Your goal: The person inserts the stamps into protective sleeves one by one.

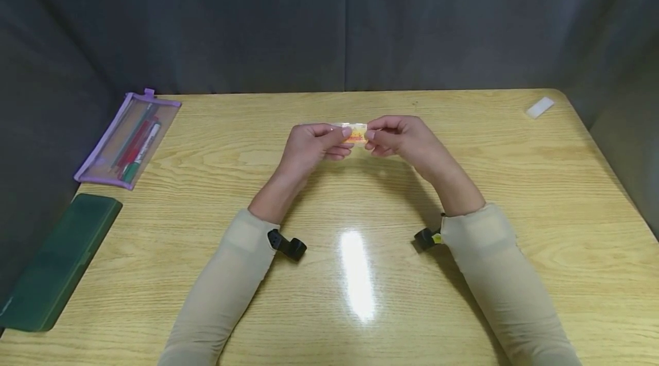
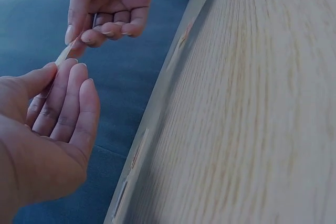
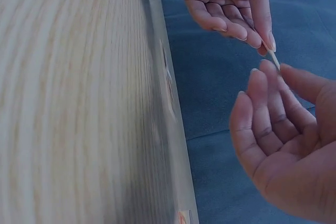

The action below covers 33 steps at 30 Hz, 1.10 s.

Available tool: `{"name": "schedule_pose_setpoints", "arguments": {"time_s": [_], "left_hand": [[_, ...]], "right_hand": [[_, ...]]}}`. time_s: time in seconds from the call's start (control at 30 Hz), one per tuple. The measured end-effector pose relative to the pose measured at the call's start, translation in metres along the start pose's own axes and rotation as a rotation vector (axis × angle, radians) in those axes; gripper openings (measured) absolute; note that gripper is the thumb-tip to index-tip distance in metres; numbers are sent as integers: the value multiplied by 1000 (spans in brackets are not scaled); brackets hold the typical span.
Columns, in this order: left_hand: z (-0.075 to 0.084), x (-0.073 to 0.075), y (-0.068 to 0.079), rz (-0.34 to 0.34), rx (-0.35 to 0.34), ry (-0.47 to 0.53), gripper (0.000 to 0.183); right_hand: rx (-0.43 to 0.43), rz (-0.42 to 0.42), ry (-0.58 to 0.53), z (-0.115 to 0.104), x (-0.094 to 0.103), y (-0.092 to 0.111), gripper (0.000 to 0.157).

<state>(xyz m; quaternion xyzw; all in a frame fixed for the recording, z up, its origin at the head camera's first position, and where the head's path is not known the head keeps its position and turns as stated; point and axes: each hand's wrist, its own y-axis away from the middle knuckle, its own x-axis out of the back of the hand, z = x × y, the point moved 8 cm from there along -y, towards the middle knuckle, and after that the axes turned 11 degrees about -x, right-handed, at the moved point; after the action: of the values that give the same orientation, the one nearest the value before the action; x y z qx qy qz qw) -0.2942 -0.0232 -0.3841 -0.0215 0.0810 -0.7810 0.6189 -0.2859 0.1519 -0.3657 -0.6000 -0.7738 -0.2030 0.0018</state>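
Note:
A small, thin, flat packet with yellow and orange print point(image 1: 355, 133) is held up above the far middle of the table, its ends between both hands. My left hand point(image 1: 315, 143) pinches its left end between thumb and fingers, covering that part. At the opposite end, my right hand point(image 1: 404, 140) pinches it the same way. Both wrist views show the packet nearly edge-on as a pale strip point(image 2: 64, 54), with the other fingers of each hand loosely bent beneath. What the packet contains cannot be seen.
On the wooden table point(image 1: 360, 194), a purple-edged mesh pouch point(image 1: 110, 143) with several pens lies at the far left. Nearer sits a dark green case point(image 1: 62, 260). A small white block point(image 1: 540, 107) lies by the far right corner. Dark curtains point(image 1: 340, 23) hang behind.

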Motion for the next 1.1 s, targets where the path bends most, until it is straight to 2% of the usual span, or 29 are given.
{"name": "schedule_pose_setpoints", "arguments": {"time_s": [0.1, 0.33, 0.63, 1.1], "left_hand": [[1, 1, 0, -2, -9, 4, 26], [1, -2, 0, -23, -11, 16, 26], [2, -4, -1, -34, -1, 81, 22], [0, -4, -1, -31, 7, 69, 23]], "right_hand": [[-20, -19, 32, 1, -2, 0, 30], [-17, 14, 20, 1, -2, 0, 24], [-9, 21, 10, -1, -3, 1, 20], [-5, 1, 19, -1, -3, 2, 28]]}}
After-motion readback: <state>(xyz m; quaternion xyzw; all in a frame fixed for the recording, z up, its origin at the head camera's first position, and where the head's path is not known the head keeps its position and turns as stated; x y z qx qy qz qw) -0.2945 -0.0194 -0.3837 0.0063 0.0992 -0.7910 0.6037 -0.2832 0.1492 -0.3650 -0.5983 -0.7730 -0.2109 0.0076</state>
